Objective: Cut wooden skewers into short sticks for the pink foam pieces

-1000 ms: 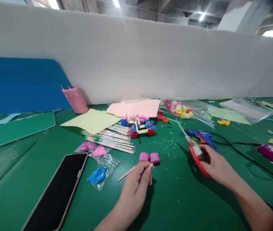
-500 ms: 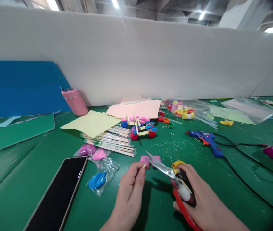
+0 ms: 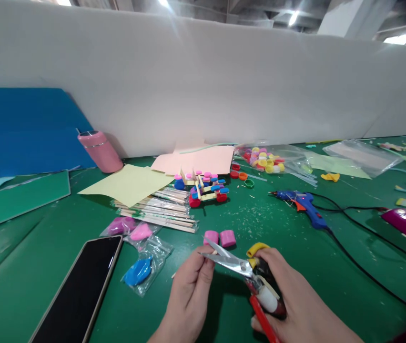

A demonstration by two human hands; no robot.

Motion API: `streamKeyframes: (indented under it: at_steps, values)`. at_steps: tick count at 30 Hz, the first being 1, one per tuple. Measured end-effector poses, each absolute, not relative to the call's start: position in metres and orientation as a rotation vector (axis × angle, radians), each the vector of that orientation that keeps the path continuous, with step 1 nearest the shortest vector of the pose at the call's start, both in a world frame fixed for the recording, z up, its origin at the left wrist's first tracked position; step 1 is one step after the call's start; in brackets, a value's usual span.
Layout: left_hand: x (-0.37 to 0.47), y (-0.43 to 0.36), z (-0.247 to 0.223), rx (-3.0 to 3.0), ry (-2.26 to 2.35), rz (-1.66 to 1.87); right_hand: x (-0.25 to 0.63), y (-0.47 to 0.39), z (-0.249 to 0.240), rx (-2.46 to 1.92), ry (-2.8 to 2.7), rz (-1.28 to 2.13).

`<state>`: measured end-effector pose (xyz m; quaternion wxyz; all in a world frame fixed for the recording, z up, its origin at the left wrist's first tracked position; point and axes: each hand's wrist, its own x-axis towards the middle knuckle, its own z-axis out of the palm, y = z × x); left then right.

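Left hand [image 3: 190,290]: pinched thin pale wooden stick [image 3: 215,253]
Right hand [image 3: 292,295]: fingers curled round silver-bladed scissors [image 3: 240,267], blades parted at stick's tip
Bench [image 3: 138,314], far edge: pink cylindrical tumbler [image 3: 102,152] leaned

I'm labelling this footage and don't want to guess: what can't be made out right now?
- Head view: most of the thin stick, covered by the left hand.
- Head view: whether the scissors touch it; too small.
- Head view: part of the scissors' handles, behind the right hand.
- Head view: the phone's near end, cut off by the bottom edge.
- Head view: the magenta device's far side, cut off by the right edge.
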<state>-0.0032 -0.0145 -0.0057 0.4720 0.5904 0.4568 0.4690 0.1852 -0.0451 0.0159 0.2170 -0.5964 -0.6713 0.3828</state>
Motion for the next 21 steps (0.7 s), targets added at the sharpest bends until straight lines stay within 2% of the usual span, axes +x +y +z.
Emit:
streamKeyframes:
  at_steps: [21]
  values:
    - [-0.006,-0.012,0.002,1.662,1.071,1.062,0.19,-0.044,0.025,-1.676,-1.893,1.122]
